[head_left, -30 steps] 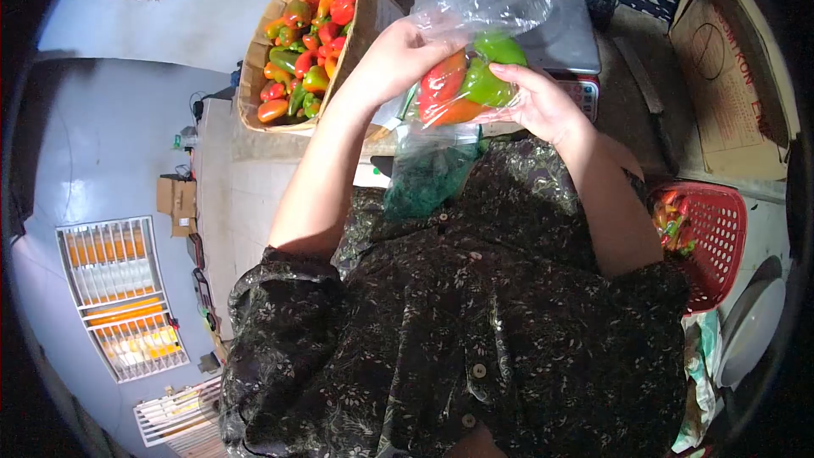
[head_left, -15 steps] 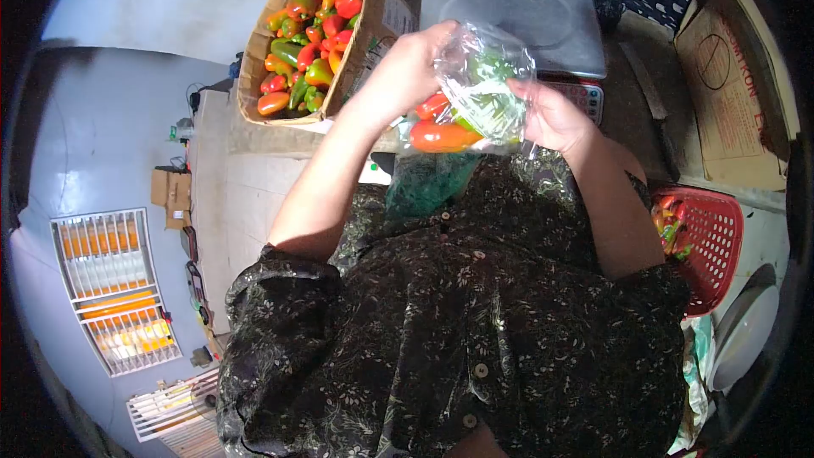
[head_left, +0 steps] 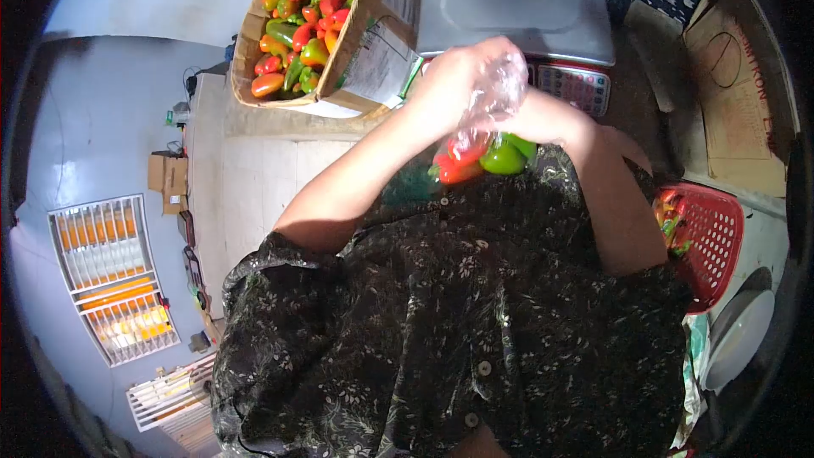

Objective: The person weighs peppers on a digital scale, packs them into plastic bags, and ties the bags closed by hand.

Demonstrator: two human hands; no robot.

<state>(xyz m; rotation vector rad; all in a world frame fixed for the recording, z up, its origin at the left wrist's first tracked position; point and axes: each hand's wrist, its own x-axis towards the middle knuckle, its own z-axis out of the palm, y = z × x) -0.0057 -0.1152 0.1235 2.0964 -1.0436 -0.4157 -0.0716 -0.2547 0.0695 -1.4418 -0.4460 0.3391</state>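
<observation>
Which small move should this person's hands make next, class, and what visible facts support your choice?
Probably pull the neck of the clear plastic bag snug: its plastic is bunched up where the left hand and right hand meet, the red and green peppers show below them, and no finished knot can be made out.

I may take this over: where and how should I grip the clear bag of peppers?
I'd take the clear bag by its bunched neck, probably from the scale side: the plastic is gathered narrow there, while the peppers fill the wider end nearer the shirt, rounded and glossy.
</observation>
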